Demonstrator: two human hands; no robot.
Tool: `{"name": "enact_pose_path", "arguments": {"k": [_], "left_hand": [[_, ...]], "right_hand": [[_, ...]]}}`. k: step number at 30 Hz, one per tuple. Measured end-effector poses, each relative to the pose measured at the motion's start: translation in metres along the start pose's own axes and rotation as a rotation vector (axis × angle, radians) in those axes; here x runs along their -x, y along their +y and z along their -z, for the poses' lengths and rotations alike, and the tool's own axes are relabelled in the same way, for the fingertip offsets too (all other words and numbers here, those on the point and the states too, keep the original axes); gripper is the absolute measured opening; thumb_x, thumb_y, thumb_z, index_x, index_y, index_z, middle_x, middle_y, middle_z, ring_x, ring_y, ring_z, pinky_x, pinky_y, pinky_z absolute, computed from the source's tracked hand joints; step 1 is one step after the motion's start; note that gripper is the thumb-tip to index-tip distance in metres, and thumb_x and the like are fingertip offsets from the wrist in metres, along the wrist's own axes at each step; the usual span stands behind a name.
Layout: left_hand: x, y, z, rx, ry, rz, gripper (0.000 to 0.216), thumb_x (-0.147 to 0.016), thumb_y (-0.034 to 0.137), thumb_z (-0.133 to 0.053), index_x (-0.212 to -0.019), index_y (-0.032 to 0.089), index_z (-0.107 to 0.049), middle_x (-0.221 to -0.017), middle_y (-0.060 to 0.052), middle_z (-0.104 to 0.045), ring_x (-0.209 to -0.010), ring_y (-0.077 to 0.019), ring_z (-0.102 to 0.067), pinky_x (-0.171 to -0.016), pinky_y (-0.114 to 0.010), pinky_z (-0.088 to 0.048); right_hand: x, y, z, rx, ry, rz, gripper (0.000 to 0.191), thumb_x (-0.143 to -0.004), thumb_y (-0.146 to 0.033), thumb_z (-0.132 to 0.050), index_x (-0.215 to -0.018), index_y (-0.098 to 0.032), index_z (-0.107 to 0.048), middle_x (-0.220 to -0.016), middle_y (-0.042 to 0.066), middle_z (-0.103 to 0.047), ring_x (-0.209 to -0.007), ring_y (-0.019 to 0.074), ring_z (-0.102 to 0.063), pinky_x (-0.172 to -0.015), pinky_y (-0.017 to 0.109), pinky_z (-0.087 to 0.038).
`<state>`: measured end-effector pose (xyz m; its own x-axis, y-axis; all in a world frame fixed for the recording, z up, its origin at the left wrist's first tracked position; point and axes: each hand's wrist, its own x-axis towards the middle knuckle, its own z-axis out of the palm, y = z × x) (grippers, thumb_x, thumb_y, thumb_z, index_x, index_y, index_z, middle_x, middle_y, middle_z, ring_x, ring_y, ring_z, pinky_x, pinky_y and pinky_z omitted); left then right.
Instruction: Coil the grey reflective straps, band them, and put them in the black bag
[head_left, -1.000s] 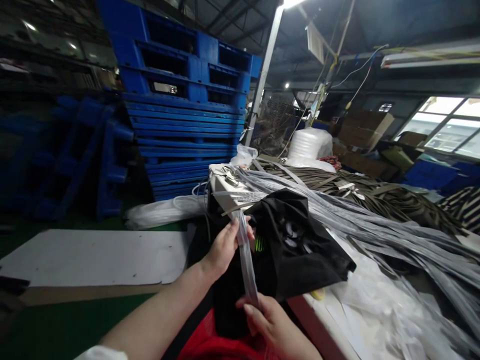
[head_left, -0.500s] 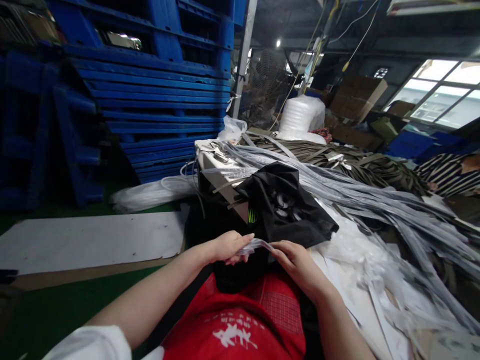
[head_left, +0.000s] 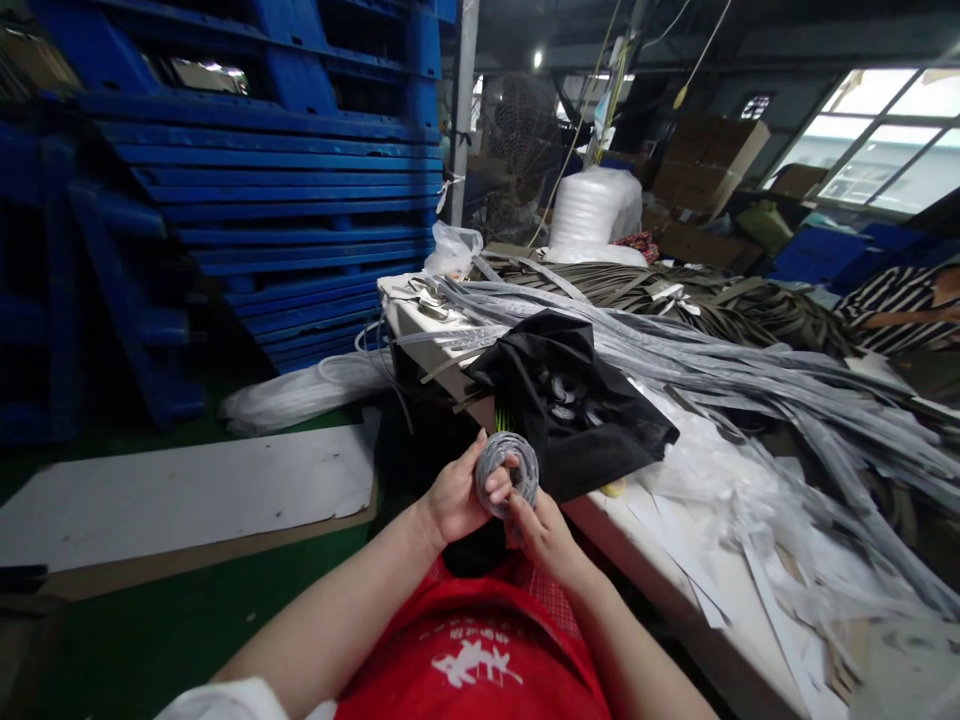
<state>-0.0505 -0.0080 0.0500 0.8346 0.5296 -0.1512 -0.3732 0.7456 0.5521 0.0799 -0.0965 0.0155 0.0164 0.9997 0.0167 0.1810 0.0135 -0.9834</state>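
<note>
Between my hands is a coil of grey translucent strip [head_left: 489, 452], wound into a ring and turned face-on to me. My left hand [head_left: 459, 497] grips its left side, with fingertips showing through the hole. At the lower right of the ring, my right hand [head_left: 541, 530] pinches the coil's edge. Just beyond lies a black cloth bag [head_left: 622, 440], spread open on the table corner. Inside its opening are several small rolled coils [head_left: 561, 392].
Long grey strips [head_left: 675, 350] run across the white table [head_left: 615, 540], beside dark straps [head_left: 720, 300] and crumpled plastic. Blue pallets [head_left: 300, 190] stand stacked at left. A white board [head_left: 187, 490] lies on the green floor. A person in a striped sleeve [head_left: 907, 305] is at far right.
The coil has been raised and turned so its round face shows. Both hands have come closer together around it, and the view has shifted slightly.
</note>
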Motion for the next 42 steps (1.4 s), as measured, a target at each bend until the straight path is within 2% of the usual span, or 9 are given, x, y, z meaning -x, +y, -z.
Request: {"name": "enact_pose_path", "arguments": {"k": [3, 6, 12, 18, 24, 27, 31, 39, 42], "left_hand": [[-0.001, -0.012, 0.014, -0.337, 0.164, -0.124, 0.049, -0.089, 0.059, -0.050, -0.087, 0.013, -0.066, -0.066, -0.001, -0.059, -0.063, -0.0130, -0.057, -0.068, -0.027, -0.048], [0.001, -0.019, 0.027, -0.641, 0.288, -0.250, 0.041, -0.087, 0.053, -0.058, -0.106, 0.017, -0.066, -0.086, -0.003, -0.066, -0.079, -0.0154, -0.060, -0.075, -0.028, -0.047], [0.015, -0.048, 0.014, -1.376, -0.080, -0.158, 0.031, -0.094, 0.037, -0.049, -0.112, 0.023, -0.070, -0.108, -0.006, -0.071, -0.100, -0.0218, -0.062, -0.090, -0.033, -0.044], [0.026, -0.074, 0.010, -1.380, -0.089, -0.007, 0.027, -0.093, 0.034, -0.048, -0.101, 0.022, -0.072, -0.101, -0.004, -0.073, -0.094, -0.0200, -0.065, -0.086, -0.029, -0.045], [0.014, -0.079, 0.007, -1.455, -0.139, 0.071, 0.031, -0.092, 0.039, -0.049, -0.083, 0.021, -0.074, -0.083, -0.004, -0.071, -0.081, -0.0200, -0.063, -0.073, -0.027, -0.043], [0.013, -0.080, 0.011, -1.398, -0.141, 0.105, 0.036, -0.091, 0.044, -0.049, -0.080, 0.021, -0.074, -0.078, -0.004, -0.068, -0.077, -0.0202, -0.061, -0.068, -0.025, -0.042], [0.014, -0.082, 0.026, -1.257, -0.073, 0.170, 0.037, -0.087, 0.051, -0.054, -0.074, 0.019, -0.068, -0.071, -0.001, -0.063, -0.065, -0.0170, -0.056, -0.056, -0.023, -0.040], [0.021, -0.079, 0.022, -1.182, -0.090, 0.277, 0.039, -0.088, 0.053, -0.052, -0.086, 0.018, -0.069, -0.071, 0.000, -0.063, -0.052, -0.0122, -0.051, -0.050, -0.022, -0.037], [0.024, -0.082, 0.022, -1.184, -0.014, 0.266, 0.041, -0.087, 0.053, -0.052, -0.088, 0.017, -0.072, -0.073, -0.002, -0.067, -0.049, -0.0120, -0.050, -0.048, -0.023, -0.035]], "right_hand": [[0.006, -0.003, 0.021, 0.087, -0.025, -0.047, 0.042, -0.092, -0.059, -0.042, -0.093, -0.018, -0.052, -0.060, -0.002, -0.055, -0.050, 0.0122, -0.050, -0.049, 0.023, -0.040], [0.015, -0.012, 0.048, 0.259, -0.204, -0.047, 0.036, -0.090, -0.052, -0.052, -0.096, -0.018, -0.061, -0.076, 0.002, -0.064, -0.068, 0.0157, -0.057, -0.060, 0.024, -0.045], [0.032, -0.015, 0.068, 0.401, -0.473, -0.122, 0.032, -0.089, -0.046, -0.056, -0.086, -0.016, -0.067, -0.060, -0.002, -0.058, -0.053, 0.0114, -0.050, -0.051, 0.021, -0.038], [0.064, 0.021, 0.056, 0.136, -0.527, -0.278, 0.038, -0.082, -0.053, -0.062, -0.084, -0.016, -0.069, -0.059, -0.004, -0.057, -0.053, 0.0089, -0.050, -0.051, 0.018, -0.039], [0.089, 0.031, 0.052, 0.166, -0.298, -0.284, 0.033, -0.084, -0.050, -0.062, -0.089, -0.018, -0.069, -0.069, -0.002, -0.064, -0.063, 0.0127, -0.058, -0.059, 0.021, -0.045], [0.101, 0.030, 0.089, 0.462, 0.106, -0.216, 0.024, -0.091, -0.039, -0.054, -0.094, -0.020, -0.069, -0.089, 0.004, -0.069, -0.083, 0.0186, -0.062, -0.079, 0.029, -0.048], [0.121, 0.049, 0.147, 0.985, 0.604, -0.357, 0.027, -0.087, -0.019, -0.049, -0.109, -0.016, -0.065, -0.105, 0.012, -0.065, -0.100, 0.0249, -0.059, -0.091, 0.036, -0.043], [0.136, 0.076, 0.173, 1.341, 0.451, -0.462, 0.028, -0.094, -0.020, -0.042, -0.106, -0.017, -0.067, -0.098, 0.012, -0.066, -0.095, 0.0232, -0.060, -0.084, 0.032, -0.042], [0.137, 0.070, 0.177, 1.328, 0.580, -0.440, 0.028, -0.094, -0.020, -0.040, -0.100, -0.018, -0.067, -0.095, 0.011, -0.068, -0.092, 0.0226, -0.062, -0.081, 0.031, -0.042]]}}
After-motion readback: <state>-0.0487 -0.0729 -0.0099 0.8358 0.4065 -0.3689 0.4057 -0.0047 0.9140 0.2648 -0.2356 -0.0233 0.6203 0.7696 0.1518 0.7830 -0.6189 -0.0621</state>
